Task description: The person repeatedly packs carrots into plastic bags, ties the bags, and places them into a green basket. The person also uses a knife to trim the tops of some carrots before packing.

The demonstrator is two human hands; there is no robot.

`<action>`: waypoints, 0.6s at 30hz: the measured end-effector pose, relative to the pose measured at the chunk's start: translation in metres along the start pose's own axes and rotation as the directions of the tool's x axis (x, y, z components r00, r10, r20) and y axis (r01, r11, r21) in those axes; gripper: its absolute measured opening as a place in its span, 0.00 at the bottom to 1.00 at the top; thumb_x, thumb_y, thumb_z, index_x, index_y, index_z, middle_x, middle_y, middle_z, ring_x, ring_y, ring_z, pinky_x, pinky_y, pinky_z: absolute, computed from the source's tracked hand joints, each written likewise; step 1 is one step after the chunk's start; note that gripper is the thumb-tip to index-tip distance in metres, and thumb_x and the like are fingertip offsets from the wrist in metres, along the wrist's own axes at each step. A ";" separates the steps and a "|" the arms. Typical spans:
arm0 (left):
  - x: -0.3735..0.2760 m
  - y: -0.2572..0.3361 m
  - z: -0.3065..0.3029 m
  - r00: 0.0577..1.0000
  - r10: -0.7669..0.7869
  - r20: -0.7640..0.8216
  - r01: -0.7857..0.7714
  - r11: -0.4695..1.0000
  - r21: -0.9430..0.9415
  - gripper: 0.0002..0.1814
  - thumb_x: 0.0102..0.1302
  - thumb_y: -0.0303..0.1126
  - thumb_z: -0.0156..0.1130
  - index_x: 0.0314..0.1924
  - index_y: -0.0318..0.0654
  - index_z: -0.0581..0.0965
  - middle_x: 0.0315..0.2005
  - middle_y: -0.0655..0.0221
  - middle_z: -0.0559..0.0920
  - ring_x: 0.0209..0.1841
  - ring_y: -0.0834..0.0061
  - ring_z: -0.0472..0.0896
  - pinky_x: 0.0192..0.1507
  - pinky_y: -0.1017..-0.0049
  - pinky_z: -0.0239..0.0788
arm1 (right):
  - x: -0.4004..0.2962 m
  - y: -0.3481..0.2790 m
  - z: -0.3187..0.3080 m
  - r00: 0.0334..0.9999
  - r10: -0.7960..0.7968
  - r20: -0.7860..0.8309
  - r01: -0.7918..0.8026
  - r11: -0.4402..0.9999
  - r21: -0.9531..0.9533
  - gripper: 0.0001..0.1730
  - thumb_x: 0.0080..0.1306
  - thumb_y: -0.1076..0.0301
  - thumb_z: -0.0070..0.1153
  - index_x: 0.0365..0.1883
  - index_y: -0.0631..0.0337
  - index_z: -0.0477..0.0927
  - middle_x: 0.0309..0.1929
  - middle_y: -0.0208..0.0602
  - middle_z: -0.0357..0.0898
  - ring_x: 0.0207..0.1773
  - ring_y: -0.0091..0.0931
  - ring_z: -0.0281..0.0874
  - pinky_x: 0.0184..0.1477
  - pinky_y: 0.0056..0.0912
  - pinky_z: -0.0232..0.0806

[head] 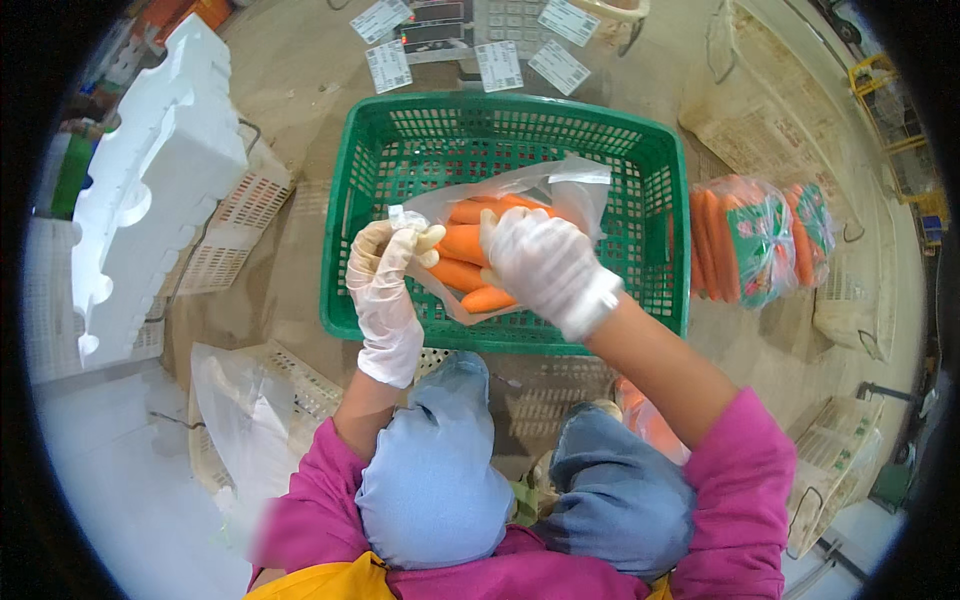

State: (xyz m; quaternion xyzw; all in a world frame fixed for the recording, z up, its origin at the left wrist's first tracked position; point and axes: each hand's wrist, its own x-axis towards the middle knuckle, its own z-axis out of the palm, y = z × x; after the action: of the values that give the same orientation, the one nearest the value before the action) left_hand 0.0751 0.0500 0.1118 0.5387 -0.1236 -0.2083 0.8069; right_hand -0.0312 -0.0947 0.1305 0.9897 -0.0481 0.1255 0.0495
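Note:
A clear plastic bag (pixel 581 196) with several orange carrots (pixel 463 244) in it lies in a green plastic crate (pixel 504 342) before me. Both my hands wear whitish gloves. My left hand (pixel 386 277) pinches the gathered left end of the bag, where a small white piece sticks up above the fingers. Over the carrots, my right hand (pixel 541 262) is curled, its thumb side against them. Motion blurs this hand, and its fingertips are hidden, so I cannot tell whether it grips a carrot or the plastic.
Bagged carrots (pixel 739 240) lie right of the crate. A scale (pixel 439 30) and several printed labels (pixel 498 66) are beyond it. A white foam box (pixel 161 202) stands on a pale crate (pixel 232 232) at left. Plastic film (pixel 244 420) lies at lower left.

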 end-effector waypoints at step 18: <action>0.024 0.117 0.002 0.612 0.492 0.619 -0.790 0.340 0.511 0.34 0.47 0.31 0.67 0.56 0.33 0.67 0.57 0.56 0.69 0.60 0.63 0.67 0.60 0.66 0.59 | -0.042 -0.007 -0.113 0.790 -0.217 0.573 -0.590 -0.014 0.807 0.19 0.59 0.62 0.61 0.49 0.55 0.79 0.39 0.33 0.79 0.43 0.22 0.75 0.48 0.27 0.67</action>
State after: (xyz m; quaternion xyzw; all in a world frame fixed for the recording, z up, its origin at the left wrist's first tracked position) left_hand 0.1190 0.0759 0.2197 0.6742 -0.5465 0.1110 0.4843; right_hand -0.0982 -0.0718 0.2281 0.6971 -0.1018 -0.1655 -0.6902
